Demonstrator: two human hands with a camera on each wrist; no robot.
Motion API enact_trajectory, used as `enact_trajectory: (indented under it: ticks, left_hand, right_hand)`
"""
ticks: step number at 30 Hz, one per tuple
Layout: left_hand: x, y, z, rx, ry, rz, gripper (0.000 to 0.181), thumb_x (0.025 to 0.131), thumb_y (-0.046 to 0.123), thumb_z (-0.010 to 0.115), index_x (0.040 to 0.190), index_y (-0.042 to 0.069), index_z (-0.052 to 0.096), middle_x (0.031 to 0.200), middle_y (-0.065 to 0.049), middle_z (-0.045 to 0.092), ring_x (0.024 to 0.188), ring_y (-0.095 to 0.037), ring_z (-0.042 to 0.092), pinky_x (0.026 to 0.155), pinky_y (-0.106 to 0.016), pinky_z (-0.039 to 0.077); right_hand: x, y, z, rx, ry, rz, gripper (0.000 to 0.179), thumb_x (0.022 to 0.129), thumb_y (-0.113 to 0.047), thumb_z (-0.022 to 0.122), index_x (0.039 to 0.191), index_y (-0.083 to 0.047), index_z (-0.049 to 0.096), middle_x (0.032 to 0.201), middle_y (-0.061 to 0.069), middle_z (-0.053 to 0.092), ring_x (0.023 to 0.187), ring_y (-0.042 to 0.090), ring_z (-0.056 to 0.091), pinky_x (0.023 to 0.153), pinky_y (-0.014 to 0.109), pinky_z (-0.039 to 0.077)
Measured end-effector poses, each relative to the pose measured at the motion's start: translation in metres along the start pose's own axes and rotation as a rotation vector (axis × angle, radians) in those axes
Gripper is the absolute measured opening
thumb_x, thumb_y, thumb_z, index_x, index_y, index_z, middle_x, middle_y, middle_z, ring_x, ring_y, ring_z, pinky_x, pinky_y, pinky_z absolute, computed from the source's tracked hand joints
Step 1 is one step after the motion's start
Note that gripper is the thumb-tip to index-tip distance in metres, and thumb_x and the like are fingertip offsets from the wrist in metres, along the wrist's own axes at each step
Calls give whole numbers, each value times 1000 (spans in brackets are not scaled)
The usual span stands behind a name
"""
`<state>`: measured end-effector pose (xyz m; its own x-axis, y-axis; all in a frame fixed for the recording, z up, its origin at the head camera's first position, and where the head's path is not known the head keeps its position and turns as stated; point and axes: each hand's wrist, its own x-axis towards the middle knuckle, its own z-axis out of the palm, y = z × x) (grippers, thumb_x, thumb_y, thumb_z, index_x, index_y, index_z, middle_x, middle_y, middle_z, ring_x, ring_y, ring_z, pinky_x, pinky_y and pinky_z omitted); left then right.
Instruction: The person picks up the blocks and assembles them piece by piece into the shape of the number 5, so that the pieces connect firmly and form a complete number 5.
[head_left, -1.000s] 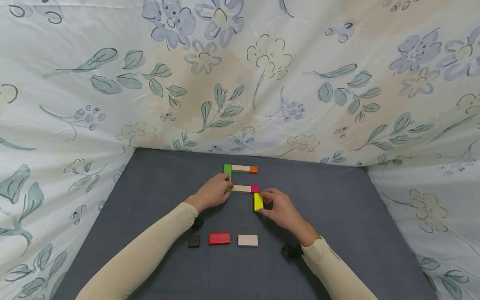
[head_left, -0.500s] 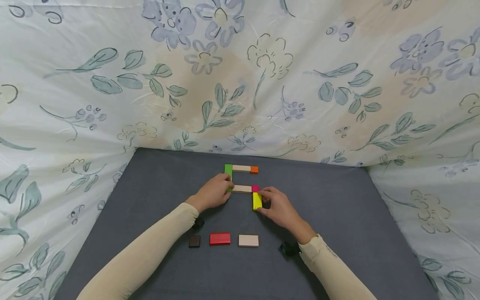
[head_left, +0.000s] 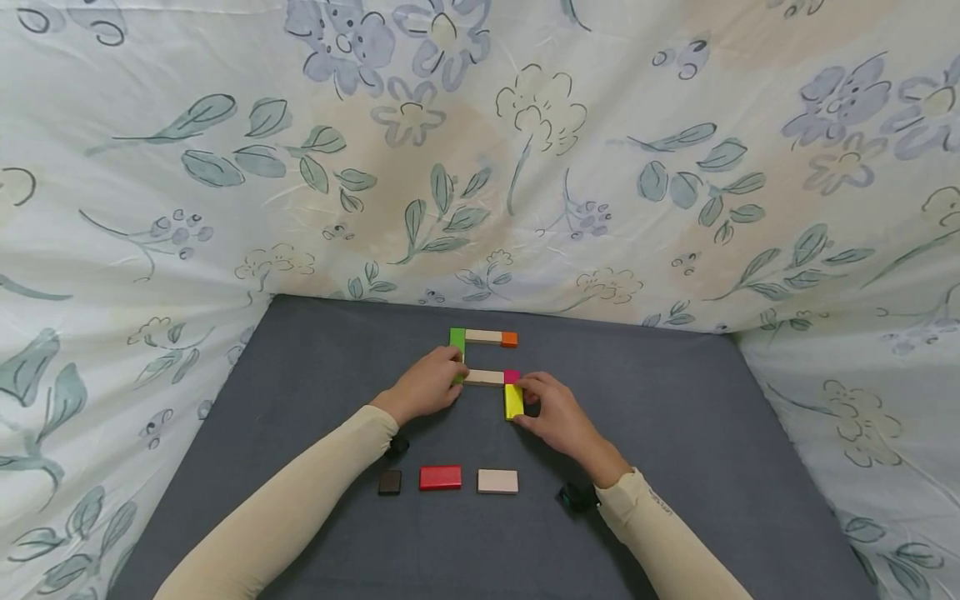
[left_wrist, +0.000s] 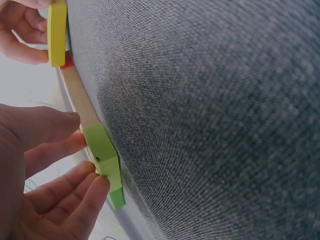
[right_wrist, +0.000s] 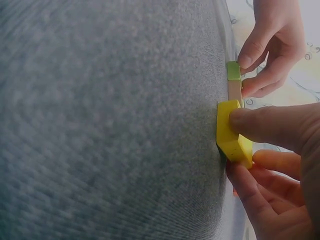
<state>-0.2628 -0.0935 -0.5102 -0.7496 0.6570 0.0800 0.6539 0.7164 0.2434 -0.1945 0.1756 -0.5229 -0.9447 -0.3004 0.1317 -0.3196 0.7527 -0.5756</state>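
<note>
In the head view, my right hand [head_left: 558,417] pinches a yellow block [head_left: 513,402] between thumb and fingers. The yellow block's far end meets a small pink block [head_left: 512,377]. A pale wooden block [head_left: 483,378] runs left from the pink one to a green block row, whose far end [head_left: 457,337] shows. My left hand [head_left: 426,383] holds the row's near end, a light green block [left_wrist: 102,147], with thumb and fingertips about it. Beyond, another pale wooden block [head_left: 483,337] leads to an orange block [head_left: 509,339]. Fingers partly hide the green row in the head view.
Nearer me lie a dark brown block [head_left: 389,482], a red block [head_left: 440,477] and a pale pink block [head_left: 497,481], spaced apart in a row. Grey cloth [head_left: 637,375] covers the table. A floral curtain [head_left: 480,167] hangs behind and at both sides.
My right hand has moved the yellow block slightly left and away from me, bringing it under the pink block. The left hand has stayed at the green block.
</note>
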Motion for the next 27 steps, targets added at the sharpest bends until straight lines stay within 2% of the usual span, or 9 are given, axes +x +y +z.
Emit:
enact_trajectory:
  ticks: [14, 22, 27]
  left_hand:
    - [0, 2, -1, -9, -12, -18, 26, 102, 18, 78, 127, 8, 80, 126, -8, 63, 108, -23, 59, 97, -40, 54]
    - [-1, 2, -1, 1, -18, -28, 27, 102, 19, 79, 127, 9, 80, 126, -8, 62, 109, -23, 59, 97, -40, 54]
    - [0, 1, -1, -3, -15, -22, 27, 102, 18, 79, 127, 8, 80, 127, -9, 63, 109, -24, 58, 97, -40, 54]
  right_hand:
    - [-1, 1, 4, 6, 8, 13, 58, 83, -12, 97, 135, -2, 72, 130, 8, 63, 101, 19, 67, 92, 39, 61]
    - [2, 3, 1, -10, -17, -58, 64, 86, -16, 96, 144, -4, 70, 151, 14, 57, 103, 21, 66, 93, 41, 60]
    - [3, 1, -1, -40, -59, -47, 59, 89, -21, 94, 143, -8, 72, 156, 12, 57, 107, 22, 69, 95, 44, 60]
